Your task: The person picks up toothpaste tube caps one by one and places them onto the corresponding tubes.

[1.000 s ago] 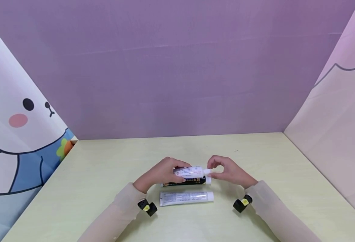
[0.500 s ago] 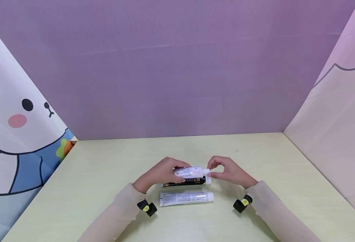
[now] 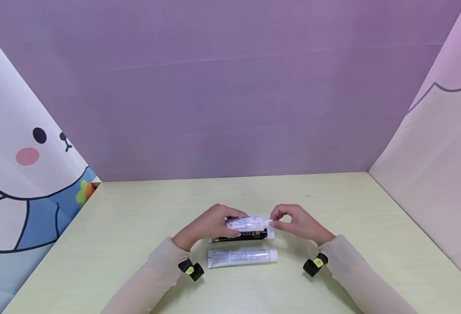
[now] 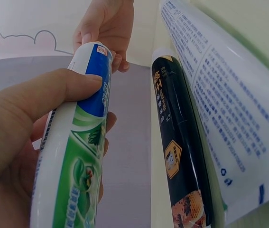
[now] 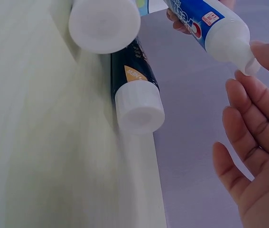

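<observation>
My left hand (image 3: 215,222) grips a toothpaste tube (image 4: 77,156), white with blue and green print, with the thumb along its upper side. The tube is held level above the table, its capped end toward my right hand (image 3: 299,222). Thumb and index finger of that hand pinch the small white cap (image 5: 242,56), seen best in the right wrist view; the other fingers are spread below it. Beneath the held tube lies a black toothpaste tube (image 4: 179,128) with a white cap (image 5: 140,107). A white toothpaste tube (image 3: 240,258) with fine print lies nearer the body.
The pale wooden table (image 3: 144,205) meets a purple panel (image 3: 230,109) at the back. Printed cartoon panels stand at the left (image 3: 2,174) and right (image 3: 442,165). A small black camera is strapped to each wrist.
The right thumb and fingers have shifted slightly at the cap, the thumb tip now sitting a little higher. The left hand and the two lying tubes have stayed in place.
</observation>
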A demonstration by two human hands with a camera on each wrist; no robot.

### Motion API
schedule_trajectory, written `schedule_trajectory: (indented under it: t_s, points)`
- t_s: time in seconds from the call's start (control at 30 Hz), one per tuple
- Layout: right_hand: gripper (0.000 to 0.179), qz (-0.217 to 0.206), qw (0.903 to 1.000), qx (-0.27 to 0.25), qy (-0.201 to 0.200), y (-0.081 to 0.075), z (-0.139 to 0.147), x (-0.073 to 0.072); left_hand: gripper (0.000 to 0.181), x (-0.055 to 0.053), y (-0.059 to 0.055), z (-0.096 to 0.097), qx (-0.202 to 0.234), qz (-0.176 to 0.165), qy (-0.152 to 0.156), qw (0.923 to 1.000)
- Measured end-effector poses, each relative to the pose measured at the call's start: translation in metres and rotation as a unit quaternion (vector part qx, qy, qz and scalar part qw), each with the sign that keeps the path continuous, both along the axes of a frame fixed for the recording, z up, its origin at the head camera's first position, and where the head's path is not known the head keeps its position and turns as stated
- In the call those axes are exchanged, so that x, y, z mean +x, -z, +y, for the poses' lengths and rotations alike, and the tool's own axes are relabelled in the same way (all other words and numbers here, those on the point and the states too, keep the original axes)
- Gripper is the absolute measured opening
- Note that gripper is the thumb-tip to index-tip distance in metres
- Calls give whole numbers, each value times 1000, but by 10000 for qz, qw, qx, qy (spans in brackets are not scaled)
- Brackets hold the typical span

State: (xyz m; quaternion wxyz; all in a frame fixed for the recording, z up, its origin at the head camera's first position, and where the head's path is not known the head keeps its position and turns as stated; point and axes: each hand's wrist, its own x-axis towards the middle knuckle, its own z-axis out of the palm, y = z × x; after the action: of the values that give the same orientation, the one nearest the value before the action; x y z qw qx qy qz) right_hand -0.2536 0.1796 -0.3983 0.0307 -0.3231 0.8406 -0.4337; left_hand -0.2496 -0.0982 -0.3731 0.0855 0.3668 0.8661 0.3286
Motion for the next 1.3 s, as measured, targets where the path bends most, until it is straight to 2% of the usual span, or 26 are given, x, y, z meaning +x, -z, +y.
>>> schedule_trajectory:
  t_s: [0.1, 0.23, 0.33, 0.47, 0.73, 0.97, 1.13, 1.3]
  points:
    - [6, -11, 10000, 12, -75, -10, -2, 7, 39, 0, 0, 0, -2, -11, 12, 10000]
    - [5, -24, 9998, -19, -189, -10, -2, 6, 40, 0, 0, 0, -2, -3, 41, 10000]
    - [5, -72, 9997, -68, -234, 1, 1, -1, 40, 0, 0, 0, 8, 10, 71, 10000]
    - [9, -152, 9994, -84, -290, 1, 1, -1, 40, 0, 0, 0, 13, 9, 80, 10000]
    - [20, -173, 9983, -106, -541, -16, -6, 10, 40, 1, 0, 1, -69, 30, 50, 10000]
    - [22, -287, 9982, -119, -511, 2, -1, -2, 40, 1, 0, 1, -101, 30, 32, 9999]
    - [21, -331, 9981, -172, -490, 7, 1, -5, 40, 1, 0, 1, -110, 52, 44, 9999]
    - [18, -177, 9992, -110, -328, 8, 2, -7, 40, 1, 1, 0, -105, 67, 76, 9999]
